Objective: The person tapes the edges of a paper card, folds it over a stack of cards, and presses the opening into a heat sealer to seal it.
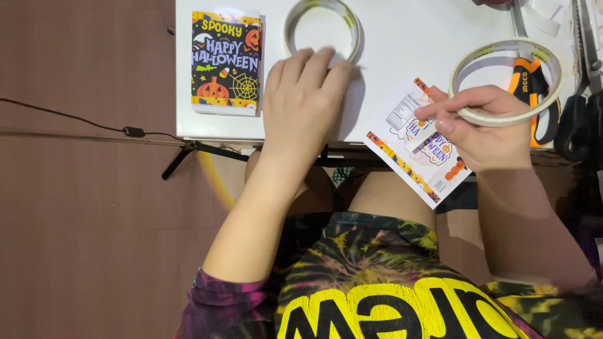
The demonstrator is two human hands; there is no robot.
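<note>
1. Brown flooring surrounds a small white bench (389, 50), seen from above, and I look down over my own lap and patterned shirt.
2. My left hand (301, 103) lies palm down on the bench near its front edge, fingers (317, 66) stretched forward and close together, holding nothing; the fingertips reach the near rim of a tape ring (323, 28) that lies flat at the back of the bench.
3. My right hand (487, 125) grips a second roll of pale tape (505, 78), fingers closed around its lower rim, so the roll stands tilted above the bench.
4. Under that hand a printed card (418, 147) with an orange border sits askew, its lower corner hanging past the front edge of the bench; a short strip of tape runs from my thumb onto it.
5. A dark booklet with pumpkins and a cobweb (225, 63) lies at the left end of the bench, well apart from both hands.
6. Orange-handled scissors (534, 94) show behind the held roll, and dark tools (581, 119) rest at the far right.
</note>
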